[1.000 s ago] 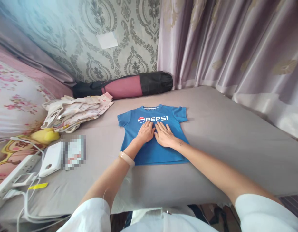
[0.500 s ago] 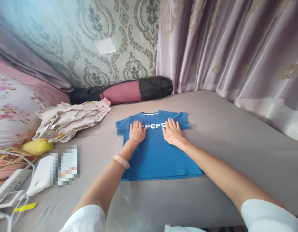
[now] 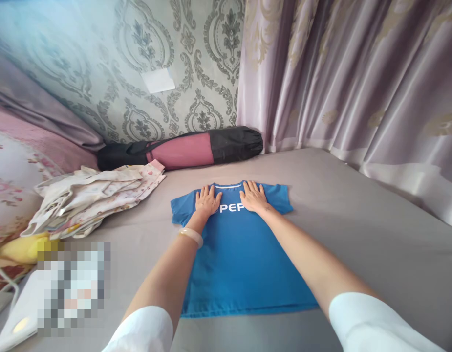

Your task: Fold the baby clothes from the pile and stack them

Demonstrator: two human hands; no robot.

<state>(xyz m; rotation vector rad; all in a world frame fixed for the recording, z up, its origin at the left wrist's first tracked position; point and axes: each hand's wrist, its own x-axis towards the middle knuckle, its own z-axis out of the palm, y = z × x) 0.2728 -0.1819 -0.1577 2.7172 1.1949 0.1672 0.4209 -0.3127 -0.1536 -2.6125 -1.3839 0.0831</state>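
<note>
A small blue T-shirt [image 3: 236, 254] with white lettering lies flat, front up, on a grey bed [image 3: 357, 234]. My left hand [image 3: 207, 201] rests palm down on the shirt's upper left, near the collar, fingers stretched out. My right hand [image 3: 253, 196] lies flat on the upper right, just right of the collar, partly covering the lettering. Both hands hold nothing. A pale bangle [image 3: 191, 236] circles my left wrist.
A pile of light patterned clothes [image 3: 94, 195] lies to the left. A rolled pink mat in a black bag [image 3: 185, 149] sits against the patterned wall. Mauve curtains [image 3: 357, 83] hang along the right. A yellow soft toy [image 3: 24, 247] and a white device [image 3: 16, 318] lie at the lower left.
Both hands have slid up the shirt from its chest to the shoulders by the collar, first spreading apart. The view has come closer over the bed.
</note>
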